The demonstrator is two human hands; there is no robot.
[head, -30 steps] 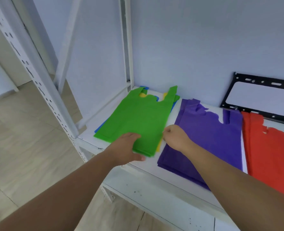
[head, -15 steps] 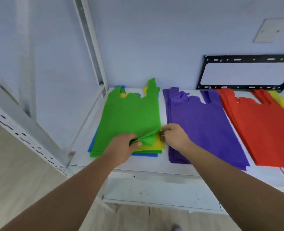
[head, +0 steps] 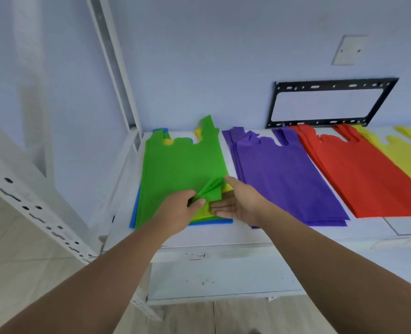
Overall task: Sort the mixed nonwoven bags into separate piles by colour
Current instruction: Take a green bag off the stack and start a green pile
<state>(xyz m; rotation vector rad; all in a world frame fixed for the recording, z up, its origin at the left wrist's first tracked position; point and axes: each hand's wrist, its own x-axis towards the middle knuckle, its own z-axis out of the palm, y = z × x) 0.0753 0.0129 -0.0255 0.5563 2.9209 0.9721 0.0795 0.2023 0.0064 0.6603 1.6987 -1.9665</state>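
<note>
Green bag (head: pixel 180 169): top sheet of the mixed stack at the left end of the shelf (head: pixel 223 235). It lies flat with handles toward the wall, and its near right corner is lifted and creased.
Left hand (head: pixel 178 213): thumb and fingers pinch the lifted corner.
Right hand (head: pixel 238 203): fingers straight and together, reaching under the raised corner and resting on the yellow bag (head: pixel 228 188) below (nothing gripped).
Stack order: green, then yellow, then a blue bag (head: pixel 214 222) whose edge shows along the left and near sides.
Purple pile (head: pixel 284 179): just right of the stack, with a narrow strip of white shelf between.
Red pile (head: pixel 363 179): close against the purple pile's right side.
Yellow pile (head: pixel 409 160): farthest right, cut off by the frame edge.
Black bracket (head: pixel 332 86): against the wall behind the purple and red piles.
</note>
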